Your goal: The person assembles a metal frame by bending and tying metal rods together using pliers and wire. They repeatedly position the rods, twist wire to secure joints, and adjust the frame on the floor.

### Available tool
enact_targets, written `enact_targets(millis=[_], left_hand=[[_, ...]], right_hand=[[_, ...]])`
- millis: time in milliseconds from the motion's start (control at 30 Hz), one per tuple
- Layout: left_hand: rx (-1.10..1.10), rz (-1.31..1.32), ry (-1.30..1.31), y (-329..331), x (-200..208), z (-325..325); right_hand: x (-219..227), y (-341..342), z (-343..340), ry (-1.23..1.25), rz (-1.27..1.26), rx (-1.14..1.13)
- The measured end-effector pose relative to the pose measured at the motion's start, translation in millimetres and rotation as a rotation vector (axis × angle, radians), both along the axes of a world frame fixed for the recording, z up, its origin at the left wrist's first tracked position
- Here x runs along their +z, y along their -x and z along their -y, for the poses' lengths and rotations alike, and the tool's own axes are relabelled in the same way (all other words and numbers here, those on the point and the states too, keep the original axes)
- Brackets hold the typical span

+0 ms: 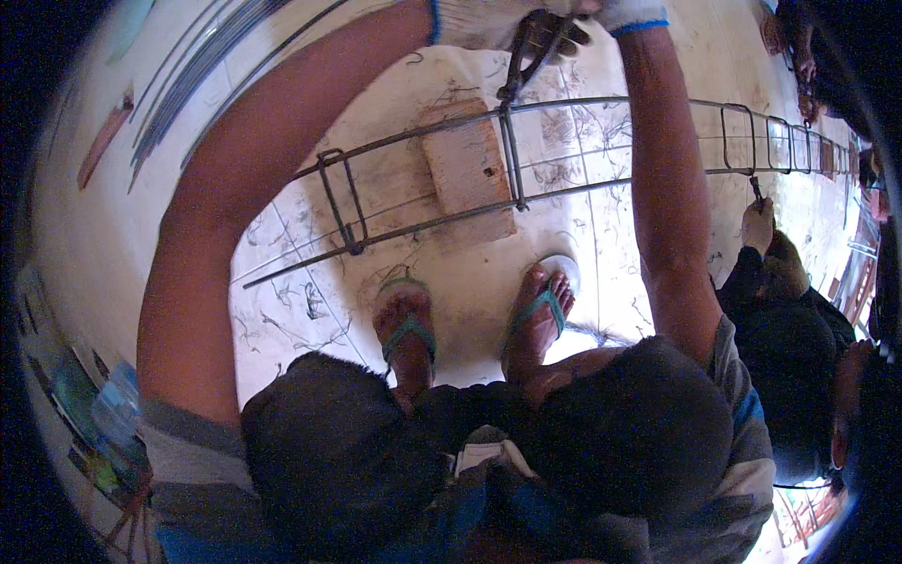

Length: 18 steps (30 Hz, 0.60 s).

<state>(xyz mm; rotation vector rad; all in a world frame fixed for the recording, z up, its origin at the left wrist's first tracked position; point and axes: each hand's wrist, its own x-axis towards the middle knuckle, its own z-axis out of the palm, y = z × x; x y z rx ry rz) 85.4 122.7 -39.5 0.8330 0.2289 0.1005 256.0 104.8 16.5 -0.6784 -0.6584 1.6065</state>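
Observation:
Both my hands are at the top edge, in pale work gloves with blue cuffs. My left hand [479, 24] is closed around the handles of dark metal pincers [528, 58]. Their jaws meet the long upper bar of a rebar cage [413, 136], where a rectangular stirrup [510, 160] crosses it. My right hand [628, 13] is beside the handles; its fingers are mostly cut off by the frame, so its grip is hidden. Another stirrup [342, 199] stands near the cage's left end.
Under the cage lies a reddish wooden board [465, 169]. Wire scraps [315, 299] litter the floor around my sandalled feet. Long steel bars [202, 80] lie at the upper left, beside a brown strip [106, 141]. At right, a co-worker's gloved hand [757, 224] holds a tool against the cage.

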Motion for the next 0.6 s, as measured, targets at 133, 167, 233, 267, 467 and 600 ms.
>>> enact_targets(millis=[133, 167, 233, 267, 467, 600], left_hand=[[0.336, -0.518, -0.813, 12, 61, 30], [0.413, -0.550, -0.877, 14, 76, 46], [0.475, -0.534, -0.872, 9, 81, 58], [0.463, -0.500, -0.808, 7, 77, 56], [-0.002, -0.018, 0.027, -24, 2, 4], [-0.010, -0.134, -0.293, -17, 7, 1]], right_hand=[[30, 41, 37, 0.107, 0.894, -0.509], [39, 52, 44, 0.051, 0.993, -0.509], [30, 50, 39, -0.013, 1.087, -0.574], [24, 44, 37, -0.044, 1.092, -0.587], [9, 18, 33, 0.055, 0.227, -0.473], [-3, -13, 21, -0.082, -0.087, -0.050]])
